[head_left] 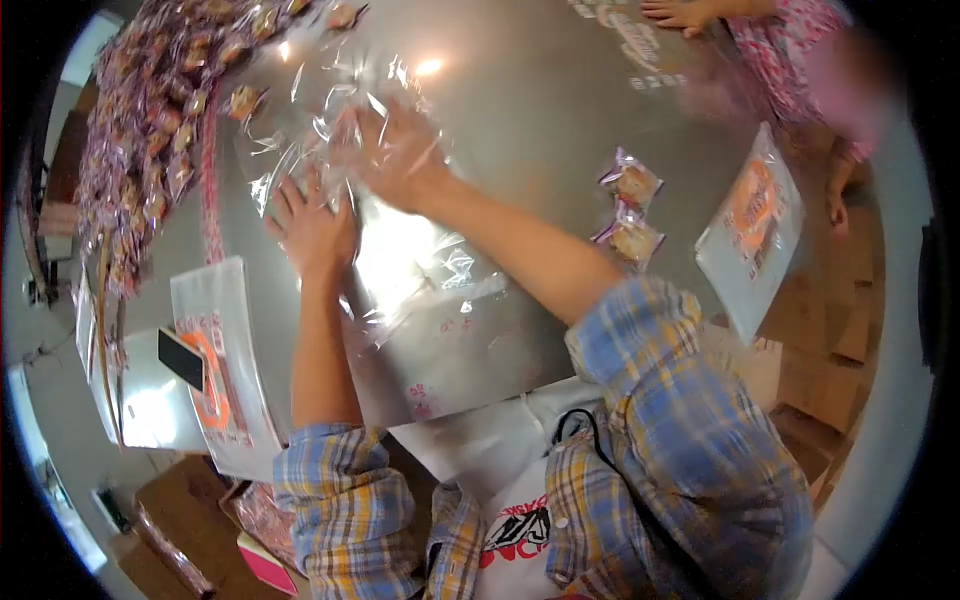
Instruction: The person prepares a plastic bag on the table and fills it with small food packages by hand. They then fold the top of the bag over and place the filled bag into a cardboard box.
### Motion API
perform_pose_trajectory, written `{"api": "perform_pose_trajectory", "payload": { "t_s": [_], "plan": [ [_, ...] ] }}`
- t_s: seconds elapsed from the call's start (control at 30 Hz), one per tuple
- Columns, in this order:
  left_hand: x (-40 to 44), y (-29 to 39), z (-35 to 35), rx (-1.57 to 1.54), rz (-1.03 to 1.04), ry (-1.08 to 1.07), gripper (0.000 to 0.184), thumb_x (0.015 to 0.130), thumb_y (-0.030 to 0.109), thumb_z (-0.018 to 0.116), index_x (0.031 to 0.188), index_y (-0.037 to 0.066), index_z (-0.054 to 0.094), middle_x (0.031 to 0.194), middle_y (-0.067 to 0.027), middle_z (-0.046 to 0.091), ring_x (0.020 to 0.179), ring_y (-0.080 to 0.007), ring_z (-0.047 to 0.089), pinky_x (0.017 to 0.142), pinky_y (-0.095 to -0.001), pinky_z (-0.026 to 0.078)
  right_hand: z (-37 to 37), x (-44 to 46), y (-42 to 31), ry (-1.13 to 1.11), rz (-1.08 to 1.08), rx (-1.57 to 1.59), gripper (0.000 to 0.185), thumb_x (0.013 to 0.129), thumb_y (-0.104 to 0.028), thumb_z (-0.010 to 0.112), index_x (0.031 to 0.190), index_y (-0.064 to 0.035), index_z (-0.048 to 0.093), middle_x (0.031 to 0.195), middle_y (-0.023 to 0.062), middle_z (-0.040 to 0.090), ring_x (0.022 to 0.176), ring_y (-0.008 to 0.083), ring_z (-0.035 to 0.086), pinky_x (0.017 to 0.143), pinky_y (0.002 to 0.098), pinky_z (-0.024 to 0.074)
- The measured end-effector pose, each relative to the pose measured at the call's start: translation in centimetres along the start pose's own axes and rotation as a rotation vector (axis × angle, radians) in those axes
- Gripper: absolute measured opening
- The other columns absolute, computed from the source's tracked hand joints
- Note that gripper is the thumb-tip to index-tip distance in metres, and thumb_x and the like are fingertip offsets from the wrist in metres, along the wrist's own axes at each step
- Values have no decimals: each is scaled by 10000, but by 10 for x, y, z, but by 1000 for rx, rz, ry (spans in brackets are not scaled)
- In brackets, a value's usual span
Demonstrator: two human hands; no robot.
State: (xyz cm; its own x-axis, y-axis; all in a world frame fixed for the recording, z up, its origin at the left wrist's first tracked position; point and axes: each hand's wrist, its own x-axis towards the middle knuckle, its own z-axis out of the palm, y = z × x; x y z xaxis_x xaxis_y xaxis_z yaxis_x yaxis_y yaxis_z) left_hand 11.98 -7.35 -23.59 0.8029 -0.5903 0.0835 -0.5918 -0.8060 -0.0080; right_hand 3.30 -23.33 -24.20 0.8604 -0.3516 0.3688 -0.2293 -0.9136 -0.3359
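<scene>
A crinkled clear plastic bag point(455, 268) lies on the shiny metal table point(520, 90), full of bright reflections. My left hand point(318, 230) rests on its left side, fingers spread, gripping nothing. Further up and to the right, my right hand point(405, 160) presses on the same plastic with its fingers stretched out, slightly blurred by motion. Just beyond my left hand sits a single small wrapped snack point(243, 102). To the right of my right forearm lie two wrapped snacks in purple-edged packets point(632, 210).
A large heap of wrapped snacks point(150, 150) covers the table's far left. Printed plastic bags lie in a stack point(245, 400) at left, under a phone point(181, 358), and another stack point(750, 235) at right. Another person's hand point(680, 14) rests at top right. Cardboard boxes point(835, 330) stand below.
</scene>
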Motion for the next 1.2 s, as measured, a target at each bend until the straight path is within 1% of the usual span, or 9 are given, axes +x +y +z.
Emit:
{"api": "perform_pose_trajectory", "payload": {
  "t_s": [0.1,0.23,0.3,0.5,0.73,0.87,1.03,1.17,1.2],
  "plan": [
    [-5,1,6,120,30,89,809,1002,627,408,1654,171,265,1679,-220,281,1565,-380,238,1243,-606,110,-53,-74,-27,219,-83,33,662,948,-324,620,1467,55,461,1485,264,519,1418,480,419,1200,563,321],
    [-1,-5,7,125,29,6,811,1006,645,403,1643,156,289,1673,-215,297,1549,-391,268,1236,-611,135,-147,-193,-49,-514,-380,699,395,850,-183,696,1195,7,673,1297,230,642,1265,409,584,1114,554,439],
    [-13,2,4,20,36,31,809,1006,650,406,1638,156,300,1678,-218,281,1553,-392,254,1239,-613,124,-177,-223,-32,-63,-489,594,283,818,-174,712,1048,-9,717,1259,208,662,1186,419,622,1088,546,466],
    [-60,12,-9,-16,26,24,844,986,661,444,1648,165,279,1686,-225,250,1565,-390,215,1255,-587,94,-180,-218,117,200,352,-394,841,810,-475,776,1486,-77,471,1519,211,455,1408,400,420,1124,575,360],
    [-146,25,-30,-266,187,-119,899,939,665,546,1650,181,287,1701,-235,201,1595,-385,118,1243,-620,0,-152,-233,106,345,412,-1,808,797,-318,806,1478,-49,465,1357,199,497,1258,392,465,1076,531,410],
    [-151,9,-11,-677,213,57,723,937,358,673,1565,87,437,1635,-265,333,1534,-455,272,1247,-602,161,-158,-240,101,525,387,39,688,822,-226,770,1420,-23,499,1306,188,501,1231,392,463,1045,491,438],
    [-201,25,-76,-35,598,165,378,1013,231,528,1341,69,626,1622,-236,369,1542,-404,281,1219,-699,146,-166,-250,100,484,383,-36,580,835,-195,752,1354,-35,548,1296,193,504,1203,408,483,1012,495,469],
    [-216,26,-73,190,763,84,397,939,166,577,1318,64,633,1514,-153,524,1533,-301,327,1261,-570,221,-168,-249,86,466,294,-222,536,867,-186,738,1358,-71,559,1322,201,515,1198,415,510,946,501,522],
    [-221,24,-81,315,901,183,263,907,165,624,1160,108,664,1317,-89,626,1409,-295,475,1199,-502,337,-169,-248,82,466,295,-263,524,879,-184,731,1362,-80,558,1331,201,521,1199,416,518,930,500,535]
  ]
}}
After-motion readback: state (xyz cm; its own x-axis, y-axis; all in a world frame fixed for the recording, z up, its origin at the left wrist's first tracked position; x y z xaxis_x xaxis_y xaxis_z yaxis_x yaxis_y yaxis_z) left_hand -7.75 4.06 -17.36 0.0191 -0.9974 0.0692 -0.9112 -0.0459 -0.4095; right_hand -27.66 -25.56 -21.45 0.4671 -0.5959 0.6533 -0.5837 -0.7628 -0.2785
